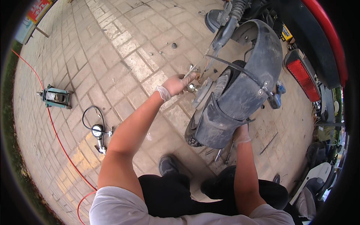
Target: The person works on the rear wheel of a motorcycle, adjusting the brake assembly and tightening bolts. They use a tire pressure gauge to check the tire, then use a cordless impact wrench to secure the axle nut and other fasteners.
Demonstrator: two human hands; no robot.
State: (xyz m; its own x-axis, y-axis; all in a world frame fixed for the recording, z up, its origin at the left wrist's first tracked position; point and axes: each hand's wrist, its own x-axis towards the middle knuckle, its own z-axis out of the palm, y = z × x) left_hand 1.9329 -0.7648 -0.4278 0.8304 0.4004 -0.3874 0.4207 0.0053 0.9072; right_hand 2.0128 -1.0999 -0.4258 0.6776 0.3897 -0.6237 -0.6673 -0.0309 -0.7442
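My left hand (175, 85), in a clear plastic glove, is closed beside the bright axle nut (192, 87) on the left of the rear wheel. A thin pale rod (189, 71) shows at its fingers; I cannot make out whether they grip it. The tyre (191, 135) sits under a dusty black mudguard (240, 101), partly hidden by it. My right hand (242, 134), also gloved, reaches behind the mudguard's lower right edge, which covers its fingers. A blue tool (276, 96) shows at the wheel's right side.
A tyre inflator gauge (97, 131) and a green jack (56, 97) lie on the paving at left, near a red hose (56, 131). Metal tools (218, 154) lie between my feet and the wheel. A red tail light (303, 75) hangs at upper right. Small loose parts (174, 45) lie ahead.
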